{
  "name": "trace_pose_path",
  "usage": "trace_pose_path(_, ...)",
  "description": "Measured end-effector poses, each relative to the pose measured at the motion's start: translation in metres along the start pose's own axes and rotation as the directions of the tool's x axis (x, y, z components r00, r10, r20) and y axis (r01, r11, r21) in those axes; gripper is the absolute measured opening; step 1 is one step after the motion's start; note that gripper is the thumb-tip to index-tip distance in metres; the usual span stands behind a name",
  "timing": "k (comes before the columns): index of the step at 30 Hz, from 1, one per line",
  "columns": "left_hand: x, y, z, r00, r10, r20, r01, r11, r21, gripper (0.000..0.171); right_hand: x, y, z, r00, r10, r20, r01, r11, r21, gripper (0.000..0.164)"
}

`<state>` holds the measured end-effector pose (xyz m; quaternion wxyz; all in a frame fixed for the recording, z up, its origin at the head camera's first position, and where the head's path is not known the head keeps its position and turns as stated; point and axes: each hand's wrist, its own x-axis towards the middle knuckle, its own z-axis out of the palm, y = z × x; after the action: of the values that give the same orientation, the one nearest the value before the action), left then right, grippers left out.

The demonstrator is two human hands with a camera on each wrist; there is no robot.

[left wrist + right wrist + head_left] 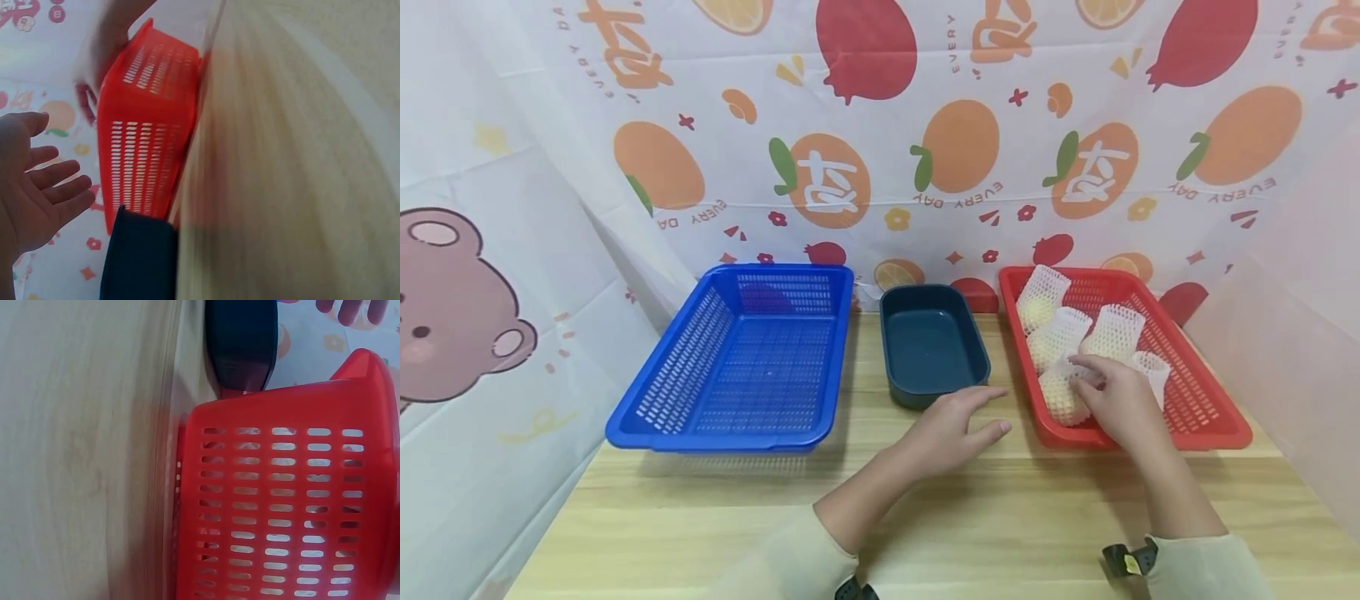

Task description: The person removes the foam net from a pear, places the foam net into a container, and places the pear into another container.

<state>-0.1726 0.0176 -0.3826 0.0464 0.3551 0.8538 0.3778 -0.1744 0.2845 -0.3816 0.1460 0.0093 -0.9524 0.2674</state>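
Observation:
My right hand is over the near side of the red basket, its thumb and forefinger apart at the top of a pale yellow round fruit in a white foam net sleeve. Several more fruits in such sleeves, among them a back-left one, lie in the basket's left and middle part. My left hand, thumb and fingers spread, hovers over the table between the dark green tub and the red basket. In the left wrist view that left hand shows its palm and holds nothing.
To the left stands a blue basket with slotted walls and nothing inside. The green tub, also empty, stands between the two baskets on the wooden table. A fruit-printed curtain hangs close behind, with white sheeting at both sides.

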Motion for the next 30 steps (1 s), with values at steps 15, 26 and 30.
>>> trace_pose_path(15, 0.014, -0.002, 0.029, 0.99, -0.094, 0.102, 0.122, 0.943, -0.311, 0.042, -0.009, -0.005, -0.004, 0.944, -0.186, -0.274, 0.162, 0.981, -0.106, 0.021)
trace_pose_path(26, 0.012, 0.011, 0.039, 0.951, -0.215, 0.222, 0.292, 0.39, -0.873, 0.061, -0.03, -0.06, -0.044, 0.769, -0.385, -0.51, 0.411, 0.909, -0.065, 0.025)
trace_pose_path(30, 0.006, 0.013, 0.037, 0.94, -0.229, 0.251, 0.306, 0.252, -0.918, 0.071, -0.042, -0.074, -0.037, 0.732, -0.485, -0.478, 0.563, 0.826, 0.023, 0.028)
